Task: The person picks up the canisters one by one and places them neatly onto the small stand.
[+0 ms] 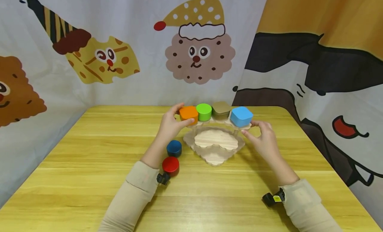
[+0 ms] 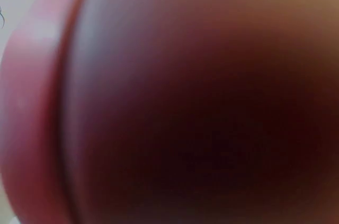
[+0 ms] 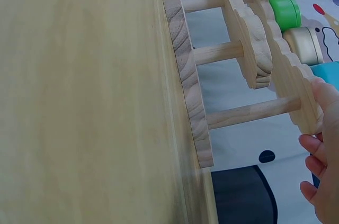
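Note:
A pale wooden tiered stand (image 1: 216,139) rests on the table, its scalloped shelves joined by round pegs. Along its top shelf (image 3: 283,57) sit an orange rounded block (image 1: 189,115), a green round block (image 1: 204,112), a gold block (image 1: 221,110) and a light blue block (image 1: 241,116). My left hand (image 1: 173,122) grips the orange block at the left end, thumb in front and fingers behind. At the opposite end, my right hand (image 1: 264,137) pinches the shelf's tip beside the light blue block, thumb and index finger on the wood.
Left of the stand, near my left forearm, are a dark blue cup-like piece (image 1: 174,148) and a red round block (image 1: 171,166). A blurred red surface (image 2: 32,107) crowds the left wrist view. Behind the wooden table (image 1: 209,198) hangs a cartoon-printed cloth (image 1: 119,92).

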The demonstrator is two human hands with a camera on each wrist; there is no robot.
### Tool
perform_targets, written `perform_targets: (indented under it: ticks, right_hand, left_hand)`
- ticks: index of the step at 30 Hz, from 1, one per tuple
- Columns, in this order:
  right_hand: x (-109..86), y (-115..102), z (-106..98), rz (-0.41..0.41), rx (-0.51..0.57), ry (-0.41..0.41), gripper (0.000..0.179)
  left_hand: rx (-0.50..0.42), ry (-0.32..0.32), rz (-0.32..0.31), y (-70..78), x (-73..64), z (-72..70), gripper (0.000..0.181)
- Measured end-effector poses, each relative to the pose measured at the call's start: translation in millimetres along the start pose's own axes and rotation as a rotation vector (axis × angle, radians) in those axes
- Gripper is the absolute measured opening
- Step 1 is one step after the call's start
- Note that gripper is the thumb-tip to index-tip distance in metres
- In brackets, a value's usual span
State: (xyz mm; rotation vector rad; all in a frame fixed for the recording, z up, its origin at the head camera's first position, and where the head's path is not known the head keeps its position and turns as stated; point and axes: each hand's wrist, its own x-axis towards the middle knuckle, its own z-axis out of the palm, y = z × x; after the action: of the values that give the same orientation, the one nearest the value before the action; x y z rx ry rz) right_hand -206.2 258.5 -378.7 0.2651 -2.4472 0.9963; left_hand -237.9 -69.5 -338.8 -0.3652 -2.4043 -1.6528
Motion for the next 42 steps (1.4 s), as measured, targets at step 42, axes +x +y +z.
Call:
perform_targets:
  ticks: [42]
  right_hand:
    - [0.0, 0.4, -0.3, -0.002, -0.005, 0.002, 0.049]
  left_hand:
    - [-0.022, -0.27, 0.026, -47.0, -23.6, -56.5, 0.063]
